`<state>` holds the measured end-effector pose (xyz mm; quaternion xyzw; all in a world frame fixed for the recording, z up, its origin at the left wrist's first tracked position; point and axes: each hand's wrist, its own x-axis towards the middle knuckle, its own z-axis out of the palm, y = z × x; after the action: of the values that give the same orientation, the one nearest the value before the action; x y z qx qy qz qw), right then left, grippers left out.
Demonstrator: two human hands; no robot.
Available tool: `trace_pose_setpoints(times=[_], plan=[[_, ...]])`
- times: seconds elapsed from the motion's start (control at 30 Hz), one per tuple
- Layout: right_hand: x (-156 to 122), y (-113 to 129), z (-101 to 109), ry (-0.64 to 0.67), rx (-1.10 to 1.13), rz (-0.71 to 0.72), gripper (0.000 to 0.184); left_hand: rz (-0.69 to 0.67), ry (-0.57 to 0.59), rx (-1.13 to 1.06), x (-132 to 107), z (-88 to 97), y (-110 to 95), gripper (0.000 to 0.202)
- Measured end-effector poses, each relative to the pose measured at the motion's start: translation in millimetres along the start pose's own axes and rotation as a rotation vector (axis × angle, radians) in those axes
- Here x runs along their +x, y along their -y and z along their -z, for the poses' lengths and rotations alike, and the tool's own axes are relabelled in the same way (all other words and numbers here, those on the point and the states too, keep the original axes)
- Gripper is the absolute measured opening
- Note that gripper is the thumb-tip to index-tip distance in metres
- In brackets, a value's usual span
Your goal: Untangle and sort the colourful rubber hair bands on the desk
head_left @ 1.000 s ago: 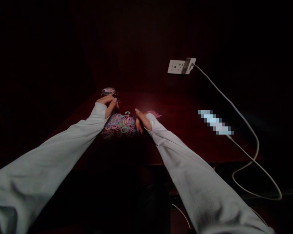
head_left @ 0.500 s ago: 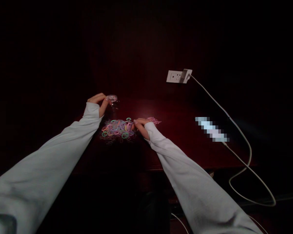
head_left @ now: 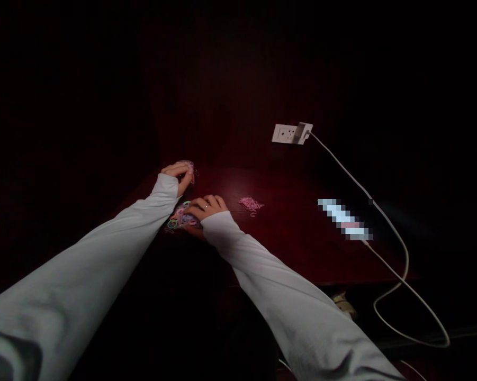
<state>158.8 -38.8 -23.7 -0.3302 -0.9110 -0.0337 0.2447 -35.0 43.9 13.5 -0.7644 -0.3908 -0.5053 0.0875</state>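
Note:
My left hand [head_left: 181,173] is closed around a small clear container [head_left: 186,163] with pinkish contents; its fingers cover most of it. A jumbled pile of pastel elastic hair ties [head_left: 177,218] lies on the dark red table just in front of that hand. Over the right side of this pile rests my right hand [head_left: 208,208], with a ring on one finger. Its fingers are apart and touch the hair ties, the thumb low on the near side. Part of the pile is hidden under this hand. Off to its right sits a smaller heap of pink bands [head_left: 251,205].
A white wall socket [head_left: 285,134] holds a plugged-in charger [head_left: 304,133]. Its white cable [head_left: 387,216] loops over the table's right side to a blurred-out phone [head_left: 343,218]. The table's front edge runs below my forearms. A pale roundish object [head_left: 345,306] shows beneath it.
My right hand has moved left from the pile's edge to spread over the hair ties, which look more bunched. The pink heap is uncovered. My left hand, with the container, has shifted right and slightly nearer.

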Motion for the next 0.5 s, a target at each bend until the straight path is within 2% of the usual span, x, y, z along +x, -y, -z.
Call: trace_pose_setpoints(times=[0.03, 0.07, 0.2, 0.27, 0.33, 0.43, 0.5], plan=[[0, -3, 3, -0.005, 0.047, -0.028, 0.039, -0.016, -0.022, -0.029, 1, -5.1, -8, 0.043], [0, -7, 6, -0.020, 0.101, -0.062, 0.034, -0.044, 0.004, -0.057, 1, -9.2, -16, 0.045], [-10, -38, 20, -0.164, 0.279, -0.294, 0.015, -0.091, 0.187, -0.124, -8, -15.6, -46, 0.049], [-18, -56, 25, -0.211, 0.378, -0.408, 0.022, -0.111, 0.315, -0.134, -16, -15.2, -56, 0.050], [-24, -69, 27, -0.267, 0.535, -0.476, 0.038, -0.131, 0.396, -0.140, -22, -13.9, -63, 0.051], [-25, -74, 23, -0.342, 0.724, -0.530, 0.058, -0.145, 0.419, -0.141, -25, -12.1, -69, 0.050], [-23, -71, 18, -0.367, 0.708, -0.533, 0.059, -0.146, 0.419, -0.127, -25, -12.0, -70, 0.048]])
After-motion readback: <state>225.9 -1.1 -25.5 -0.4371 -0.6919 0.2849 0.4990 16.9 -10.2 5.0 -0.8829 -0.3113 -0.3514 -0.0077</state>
